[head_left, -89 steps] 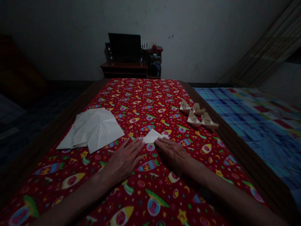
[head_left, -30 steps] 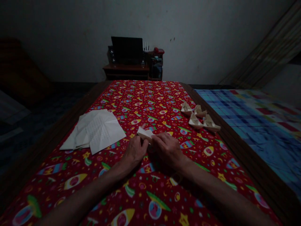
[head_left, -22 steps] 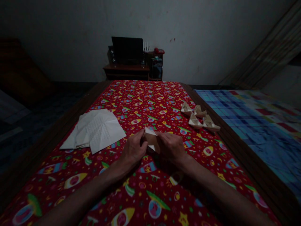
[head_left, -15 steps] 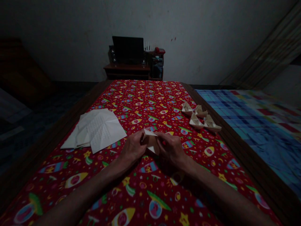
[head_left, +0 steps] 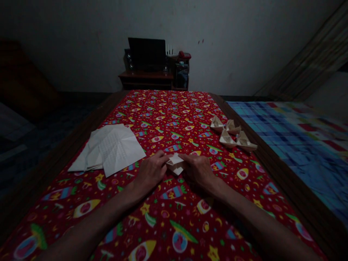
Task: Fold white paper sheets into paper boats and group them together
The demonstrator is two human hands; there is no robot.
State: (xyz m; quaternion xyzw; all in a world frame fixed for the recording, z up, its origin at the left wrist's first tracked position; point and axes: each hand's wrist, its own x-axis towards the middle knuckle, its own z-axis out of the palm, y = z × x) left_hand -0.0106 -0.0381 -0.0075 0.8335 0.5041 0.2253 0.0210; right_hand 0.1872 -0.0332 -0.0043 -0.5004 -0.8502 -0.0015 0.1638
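A small piece of folded paper (head_left: 176, 167) lies between my two hands over the red patterned cloth (head_left: 174, 221). My left hand (head_left: 153, 168) pinches its left side, fingers closed. On the other side, my right hand (head_left: 199, 170) grips the right edge with thumb and forefinger. Creased white paper sheets (head_left: 119, 150) lie in a loose stack to the left of my hands. Several folded paper boats (head_left: 230, 137) stand in a cluster on the cloth at the right.
The cloth covers a table with dark wooden edges (head_left: 274, 165). Beyond its far end are a desk (head_left: 146, 75) with a black monitor (head_left: 147, 53) and a red telephone (head_left: 185, 55). A blue checked sheet (head_left: 274, 134) spreads at the right.
The folded paper has gone from standing open with a hollow inside to flatter and more compact. My hands have pressed it lower, and the view has tilted slightly.
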